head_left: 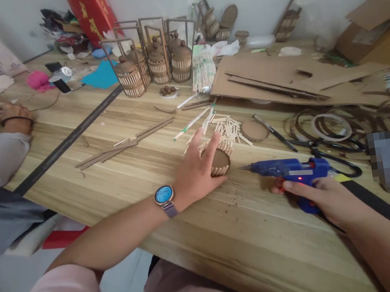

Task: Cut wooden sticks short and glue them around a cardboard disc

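My left hand (198, 172), with a watch (163, 195) on its wrist, is spread over a small round cardboard base (220, 162) edged with short upright wooden sticks. Its fingers are apart and partly hide the base; whether they touch it I cannot tell. To the right, my right hand (327, 195) is wrapped around a blue hot glue gun (288, 166) with a red light lit. The nozzle points left toward the base, apart from it. Just behind the base lies a pile of short wooden sticks (227, 129), beside a round cardboard ring piece (254, 130).
Several small lantern-like models (130, 77) stand at the back. Cardboard sheets (265, 78), scissors (338, 157), a pen (273, 132) and a tape roll (330, 127) lie to the right. Brown strips (123, 149) lie left of centre. Another person's hands (14, 113) rest at far left.
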Demonstrator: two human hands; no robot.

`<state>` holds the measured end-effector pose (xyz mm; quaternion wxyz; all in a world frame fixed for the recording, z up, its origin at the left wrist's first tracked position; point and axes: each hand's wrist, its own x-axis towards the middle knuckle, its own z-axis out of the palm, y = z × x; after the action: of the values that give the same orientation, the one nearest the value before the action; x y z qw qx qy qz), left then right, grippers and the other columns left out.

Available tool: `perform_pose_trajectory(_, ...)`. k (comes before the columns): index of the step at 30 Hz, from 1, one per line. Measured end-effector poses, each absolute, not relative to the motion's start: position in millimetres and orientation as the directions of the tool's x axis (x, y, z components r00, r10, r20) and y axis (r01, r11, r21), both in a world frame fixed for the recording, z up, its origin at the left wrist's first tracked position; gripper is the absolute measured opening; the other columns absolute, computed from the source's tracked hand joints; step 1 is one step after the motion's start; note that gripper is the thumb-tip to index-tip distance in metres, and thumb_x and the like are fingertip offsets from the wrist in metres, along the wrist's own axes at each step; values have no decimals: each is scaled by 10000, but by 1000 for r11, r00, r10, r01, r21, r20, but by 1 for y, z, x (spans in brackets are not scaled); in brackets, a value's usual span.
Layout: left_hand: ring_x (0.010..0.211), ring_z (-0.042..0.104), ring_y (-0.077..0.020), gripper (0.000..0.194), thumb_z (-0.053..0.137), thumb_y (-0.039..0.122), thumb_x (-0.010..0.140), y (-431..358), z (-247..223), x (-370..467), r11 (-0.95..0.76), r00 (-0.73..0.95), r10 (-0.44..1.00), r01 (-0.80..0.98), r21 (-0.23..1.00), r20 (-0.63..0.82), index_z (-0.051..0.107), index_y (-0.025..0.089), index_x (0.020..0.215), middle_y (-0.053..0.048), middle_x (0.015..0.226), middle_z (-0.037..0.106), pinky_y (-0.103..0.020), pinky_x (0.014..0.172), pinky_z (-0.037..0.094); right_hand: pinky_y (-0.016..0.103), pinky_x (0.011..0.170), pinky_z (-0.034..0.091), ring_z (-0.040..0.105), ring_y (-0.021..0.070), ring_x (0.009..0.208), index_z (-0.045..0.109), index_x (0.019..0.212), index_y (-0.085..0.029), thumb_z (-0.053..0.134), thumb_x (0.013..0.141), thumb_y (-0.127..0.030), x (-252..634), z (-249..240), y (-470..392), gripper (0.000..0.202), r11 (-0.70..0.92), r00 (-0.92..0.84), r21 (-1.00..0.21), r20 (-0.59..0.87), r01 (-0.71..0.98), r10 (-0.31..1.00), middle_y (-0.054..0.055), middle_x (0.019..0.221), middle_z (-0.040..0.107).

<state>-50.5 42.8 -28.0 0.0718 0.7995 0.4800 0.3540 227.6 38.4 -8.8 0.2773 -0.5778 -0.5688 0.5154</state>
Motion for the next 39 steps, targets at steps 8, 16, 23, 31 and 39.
perform_pose_trajectory(8, 1433, 270, -417, 1089, 787, 187, 732, 41, -27, -47, -484, 273, 858, 712, 509, 435, 32, 318, 1506, -192, 1549, 115, -557, 1050, 466, 377, 739, 572, 695, 249, 773, 742, 840, -227, 677, 753, -513, 214, -10, 37, 306, 111, -296, -786, -94, 608, 951, 41, 834, 766)
perform_pose_trajectory(16, 1423, 296, -404, 1117, 785, 172, 732, 43, -29, -47, -470, 262, 865, 721, 509, 428, 3, 338, 1512, -183, 1540, 154, -567, 1040, 469, 392, 735, 591, 734, 274, 818, 741, 910, -211, 603, 796, -452, 200, -4, 33, 300, 240, -383, -706, -49, 667, 922, 58, 907, 789)
perform_pose_trajectory(23, 1428, 287, -400, 1087, 792, 182, 729, 44, -28, -48, -481, 275, 860, 720, 500, 431, 47, 308, 1510, -191, 1538, 160, -556, 1081, 426, 361, 678, 587, 729, 258, 751, 734, 862, -218, 566, 818, -449, 199, -9, 32, 289, 277, -373, -681, 6, 678, 928, 45, 816, 777)
perform_pose_trajectory(31, 1435, 272, -394, 1072, 791, 192, 730, 44, -28, -48, -479, 277, 860, 726, 493, 427, 65, 292, 1512, -196, 1533, 167, -552, 1089, 417, 365, 682, 575, 724, 264, 762, 740, 920, -210, 551, 830, -457, 198, -12, 32, 324, 296, -380, -646, 10, 704, 925, 57, 836, 775)
perform_pose_trajectory(39, 1426, 290, -396, 1044, 786, 205, 740, 45, -29, -48, -479, 279, 860, 729, 489, 427, 90, 286, 1513, -193, 1529, 174, -550, 1089, 417, 340, 685, 574, 732, 252, 776, 751, 913, -210, 544, 845, -446, 200, -17, 32, 321, 313, -388, -651, 31, 692, 921, 50, 865, 787)
